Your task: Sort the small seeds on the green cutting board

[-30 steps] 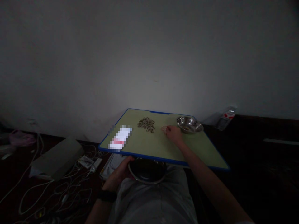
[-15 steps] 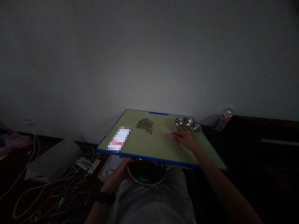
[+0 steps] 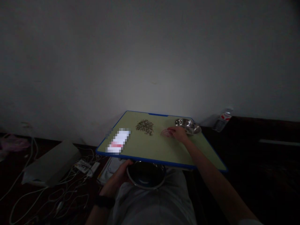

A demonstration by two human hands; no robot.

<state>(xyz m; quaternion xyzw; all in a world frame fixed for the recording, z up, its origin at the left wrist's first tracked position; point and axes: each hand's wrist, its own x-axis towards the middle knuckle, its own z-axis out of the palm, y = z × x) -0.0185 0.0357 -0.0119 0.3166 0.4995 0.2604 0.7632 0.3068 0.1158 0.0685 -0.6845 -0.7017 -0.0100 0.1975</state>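
Note:
My left hand [image 3: 126, 172] grips the rim of a dark round bowl [image 3: 146, 175] with a shiny edge, just below the table's near edge and over my lap. Over the small table [image 3: 152, 150], my right hand [image 3: 179, 133] has its fingers closed on a thin, see-through pinkish thing [image 3: 167, 132], whose kind I cannot make out. Just behind that hand stands a shiny metal bowl [image 3: 193, 126]; its inside is partly hidden. To the left, a loose heap of small dark seed-like bits [image 3: 144, 126] lies spread on the tabletop.
A lit, blurred-out phone-like screen [image 3: 118, 140] lies at the table's left. A clear bottle [image 3: 223, 120] with a red and white label leans by the wall at right. On the floor at left are a grey box [image 3: 52, 162], cables, and a power strip [image 3: 92, 168].
My right hand has moved slightly left and away from me, along with the see-through thing. My left hand still holds the dark bowl in nearly the same place.

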